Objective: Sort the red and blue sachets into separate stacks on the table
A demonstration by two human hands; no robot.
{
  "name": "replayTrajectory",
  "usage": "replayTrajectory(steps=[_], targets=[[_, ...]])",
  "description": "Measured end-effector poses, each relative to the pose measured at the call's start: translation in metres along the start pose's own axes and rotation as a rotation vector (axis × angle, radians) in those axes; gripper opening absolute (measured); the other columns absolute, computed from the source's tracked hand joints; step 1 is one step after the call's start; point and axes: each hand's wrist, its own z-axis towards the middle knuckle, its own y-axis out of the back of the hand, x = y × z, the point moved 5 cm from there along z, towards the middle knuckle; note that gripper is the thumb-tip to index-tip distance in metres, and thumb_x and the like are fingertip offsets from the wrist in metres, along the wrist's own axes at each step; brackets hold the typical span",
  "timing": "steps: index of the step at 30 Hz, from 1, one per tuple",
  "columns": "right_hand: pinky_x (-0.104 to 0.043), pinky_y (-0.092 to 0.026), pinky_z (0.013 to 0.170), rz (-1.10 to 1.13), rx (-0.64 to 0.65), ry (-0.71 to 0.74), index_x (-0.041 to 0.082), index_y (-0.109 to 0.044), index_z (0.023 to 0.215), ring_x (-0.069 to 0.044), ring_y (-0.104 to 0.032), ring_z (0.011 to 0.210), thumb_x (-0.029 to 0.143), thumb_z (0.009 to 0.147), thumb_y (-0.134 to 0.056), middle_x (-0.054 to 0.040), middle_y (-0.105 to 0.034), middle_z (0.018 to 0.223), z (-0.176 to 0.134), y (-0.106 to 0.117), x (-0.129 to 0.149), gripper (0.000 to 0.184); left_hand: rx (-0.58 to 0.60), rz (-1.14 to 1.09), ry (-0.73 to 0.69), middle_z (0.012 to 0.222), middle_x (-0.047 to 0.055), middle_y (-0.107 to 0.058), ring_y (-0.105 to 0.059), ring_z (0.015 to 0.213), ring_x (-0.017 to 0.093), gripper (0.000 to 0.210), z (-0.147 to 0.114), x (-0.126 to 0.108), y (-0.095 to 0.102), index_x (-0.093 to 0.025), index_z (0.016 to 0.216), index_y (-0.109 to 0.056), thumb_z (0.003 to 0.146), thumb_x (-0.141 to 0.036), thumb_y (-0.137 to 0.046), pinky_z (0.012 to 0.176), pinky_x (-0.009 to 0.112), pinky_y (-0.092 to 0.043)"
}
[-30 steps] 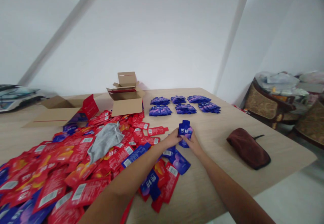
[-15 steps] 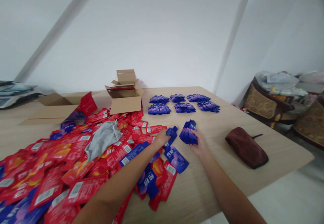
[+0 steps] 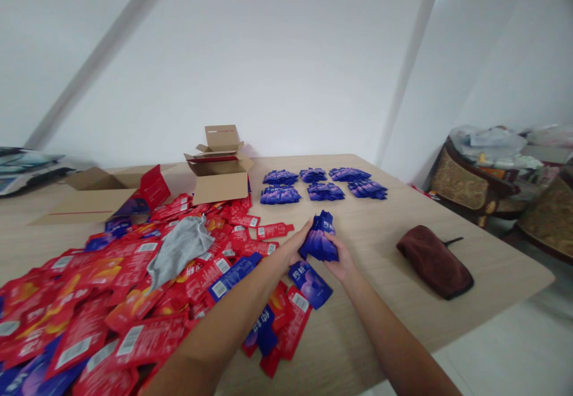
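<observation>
My right hand [image 3: 341, 261] is closed round a fanned stack of blue-purple pouches [image 3: 320, 242], held above the table in front of me. At the stack's left side, my left hand [image 3: 298, 244] is closed on a blue pouch that meets the others; its fingertips are partly hidden. Just below my hands lies a single blue pouch [image 3: 311, 284] with a printed front. To the left spreads a large heap of red pouches [image 3: 150, 318] with some blue ones mixed in. A grey cloth [image 3: 181, 248] rests on that heap.
Several small stacks of blue pouches [image 3: 326, 191] lie in two rows farther back. Open cardboard boxes [image 3: 221, 188] stand at the back left. A dark red fabric bag [image 3: 436, 262] sits on the right of the table [image 3: 371, 312]. Patterned chairs [image 3: 461, 178] with plastic bags stand beyond.
My left hand has brought a blue pouch up and rightward from the heap's edge to the stack. My right hand, with the stack, has shifted slightly left.
</observation>
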Motion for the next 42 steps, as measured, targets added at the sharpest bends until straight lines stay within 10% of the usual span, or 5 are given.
replayTrajectory(steps=[12, 24, 42], targets=[[-0.031, -0.056, 0.073, 0.022, -0.022, -0.018, 0.014, -0.067, 0.091, -0.018, -0.070, 0.070, 0.020, 0.082, -0.056, -0.0045, -0.075, 0.078, -0.008, -0.005, 0.002, 0.016, -0.078, -0.016, -0.220, 0.082, 0.009, -0.071, -0.066, 0.069, 0.019, 0.045, 0.005, -0.011, -0.003, -0.012, 0.093, -0.066, 0.075, -0.053, -0.062, 0.069, 0.031, -0.051], [-0.044, -0.051, 0.089, 0.243, -0.030, 0.024, 0.017, -0.068, 0.090, -0.022, -0.069, 0.088, 0.026, 0.085, -0.048, -0.0068, -0.074, 0.089, -0.008, 0.009, 0.023, 0.023, -0.093, 0.565, -0.759, 0.116, 0.006, -0.062, -0.059, 0.098, 0.017, 0.043, -0.024, -0.052, -0.015, -0.022, 0.120, -0.057, 0.078, -0.018, -0.060, 0.086, 0.030, -0.047], [-0.048, -0.046, 0.094, 0.238, 0.057, 0.024, 0.018, -0.068, 0.096, -0.023, -0.066, 0.096, 0.028, 0.084, -0.049, -0.0075, -0.074, 0.094, -0.008, 0.008, 0.026, 0.024, -0.178, 0.756, -0.723, 0.093, 0.004, -0.069, -0.059, 0.098, 0.020, 0.023, -0.040, -0.060, -0.021, -0.021, 0.081, -0.073, 0.082, -0.026, -0.051, 0.095, 0.030, -0.042]])
